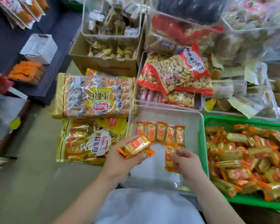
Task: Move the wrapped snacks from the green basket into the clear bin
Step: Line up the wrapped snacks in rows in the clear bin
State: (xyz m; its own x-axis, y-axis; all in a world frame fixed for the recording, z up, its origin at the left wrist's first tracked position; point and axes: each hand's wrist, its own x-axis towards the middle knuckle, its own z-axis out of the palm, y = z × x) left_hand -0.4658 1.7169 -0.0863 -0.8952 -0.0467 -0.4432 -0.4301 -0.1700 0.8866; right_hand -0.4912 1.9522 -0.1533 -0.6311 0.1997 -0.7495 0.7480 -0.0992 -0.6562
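Nearest, the left grip (124, 160) curls around one orange wrapped snack (137, 147) at the left edge of the clear bin (199, 115). The right grip (187, 164) pinches a second snack (170, 157) above the bin's floor. Just beyond, a row of five snacks (160, 133) lies inside the bin. Beside the bin on the right, the green basket (233, 119) holds a heap of snacks (249, 159). Farther back sit a biscuit bag (176, 73) and a cardboard box (103, 63).

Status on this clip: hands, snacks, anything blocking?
Left hand holds a snack; right hand pinches a second snack. Row of five in clear bin; green basket full. Nothing blocking.
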